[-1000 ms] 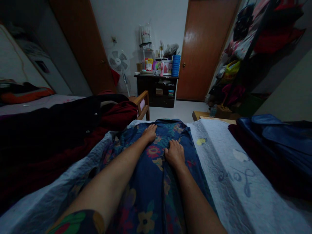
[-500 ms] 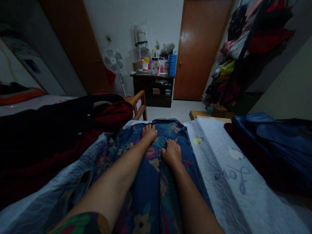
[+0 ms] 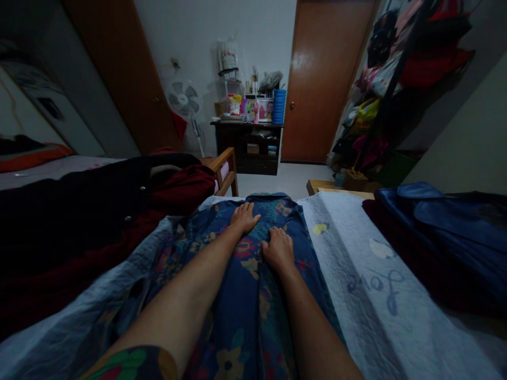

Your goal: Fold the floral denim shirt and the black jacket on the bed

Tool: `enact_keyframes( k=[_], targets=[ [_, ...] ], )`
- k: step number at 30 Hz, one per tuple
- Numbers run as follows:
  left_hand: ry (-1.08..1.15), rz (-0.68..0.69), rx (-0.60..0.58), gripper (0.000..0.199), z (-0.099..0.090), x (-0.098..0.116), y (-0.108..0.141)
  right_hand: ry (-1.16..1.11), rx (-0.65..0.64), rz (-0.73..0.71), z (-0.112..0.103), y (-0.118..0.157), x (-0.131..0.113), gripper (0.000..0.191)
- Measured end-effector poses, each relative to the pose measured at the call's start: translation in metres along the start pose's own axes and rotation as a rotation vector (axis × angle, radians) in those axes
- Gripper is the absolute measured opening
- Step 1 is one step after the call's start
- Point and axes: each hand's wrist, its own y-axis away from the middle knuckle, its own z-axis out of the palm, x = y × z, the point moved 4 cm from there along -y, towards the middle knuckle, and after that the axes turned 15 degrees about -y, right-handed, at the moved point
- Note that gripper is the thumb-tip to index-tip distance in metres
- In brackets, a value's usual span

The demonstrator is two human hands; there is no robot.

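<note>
Left hand [image 3: 244,218] is resting flat, right hand [image 3: 279,248] resting curled, can't tell if pinching, on floral garment [image 3: 237,295] looking light, soft, probably best held by its shoulders.

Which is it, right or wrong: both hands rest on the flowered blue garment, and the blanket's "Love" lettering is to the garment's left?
Wrong on the side: the head view shows the "Love" lettering on the blanket to the right of the flowered blue garment. The left hand and right hand do rest on the garment.
</note>
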Motion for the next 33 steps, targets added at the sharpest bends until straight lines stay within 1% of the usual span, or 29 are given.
enact_keyframes(
  k=[2,7,10,14,18,20,24,26,29,33],
  targets=[
    [-0.004,-0.047,0.025,0.07,-0.001,-0.001,0.001,0.004,-0.01,-0.001,0.0,0.0,0.0,0.051],
    [0.017,-0.106,-0.065,0.072,-0.001,-0.009,-0.006,0.004,-0.014,0.012,0.0,0.0,0.0,0.052],
    [0.03,-0.134,-0.076,0.068,-0.003,-0.017,-0.013,-0.003,-0.019,0.014,0.0,0.0,0.0,0.053],
    [0.086,-0.199,-0.026,0.057,-0.003,-0.027,-0.019,-0.01,-0.021,0.025,-0.001,0.0,0.0,0.054],
    [0.138,-0.27,0.072,0.047,-0.002,-0.034,-0.023,-0.005,-0.026,0.034,-0.002,0.0,0.0,0.055],
    [0.183,-0.291,0.098,0.045,-0.001,-0.038,-0.026,-0.002,-0.028,0.035,-0.002,0.001,-0.001,0.055],
    [0.225,-0.285,0.054,0.036,0.0,-0.047,-0.038,-0.004,-0.026,0.045,-0.001,0.001,0.0,0.057],
    [0.239,-0.302,0.031,0.035,0.001,-0.052,-0.044,-0.006,-0.024,0.047,-0.001,0.002,0.0,0.057],
    [0.263,-0.364,0.002,0.031,0.004,-0.058,-0.05,-0.015,-0.022,0.041,-0.001,0.002,-0.001,0.057],
    [0.292,-0.457,-0.011,0.028,0.007,-0.06,-0.053,-0.022,-0.019,0.041,-0.002,0.002,-0.002,0.056]
  ],
)
